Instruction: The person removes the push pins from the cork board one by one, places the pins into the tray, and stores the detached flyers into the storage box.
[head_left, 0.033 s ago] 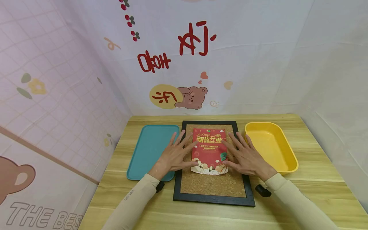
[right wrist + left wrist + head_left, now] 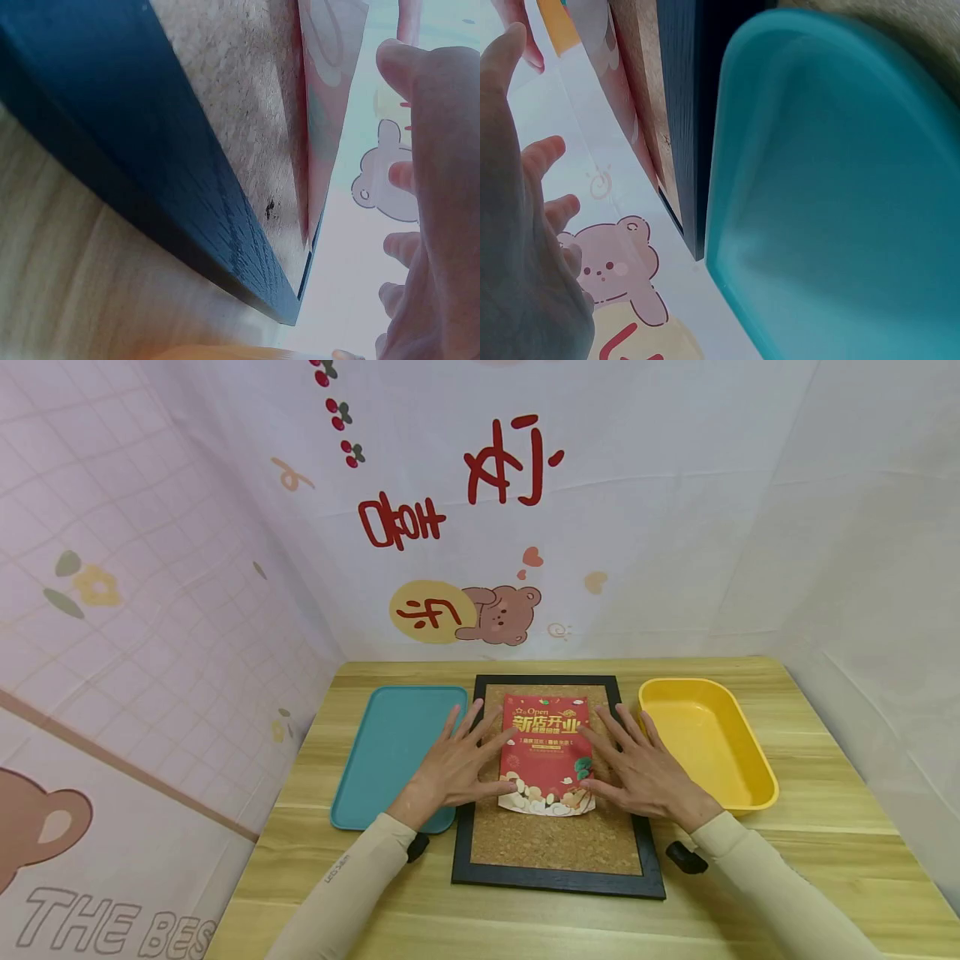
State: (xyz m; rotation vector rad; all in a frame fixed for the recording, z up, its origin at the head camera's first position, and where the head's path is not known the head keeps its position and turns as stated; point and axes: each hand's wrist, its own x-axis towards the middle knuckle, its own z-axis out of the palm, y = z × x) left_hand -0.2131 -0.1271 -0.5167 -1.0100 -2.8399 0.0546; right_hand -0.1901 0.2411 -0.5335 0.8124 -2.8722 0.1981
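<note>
A red flyer (image 2: 546,768) with gold Chinese lettering and the word "Open" lies on a black-framed cork board (image 2: 555,847). My left hand (image 2: 450,768) hovers palm down with spread fingers over the left side of the flyer and the frame. Over the opposite side, my right hand (image 2: 648,768) mirrors it, fingers apart and pointing inward. Both wrist views show a gap between each hand and the board: the left hand (image 2: 525,247) beside the frame (image 2: 682,97), the right hand (image 2: 450,202) near the raised flyer edge (image 2: 330,97). Neither hand holds anything.
Left of the board lies a flat teal tray (image 2: 397,752), right against the frame. A deeper yellow tray (image 2: 705,743) stands to the right. The wooden table (image 2: 555,927) meets a white printed cloth wall (image 2: 637,527) at the back.
</note>
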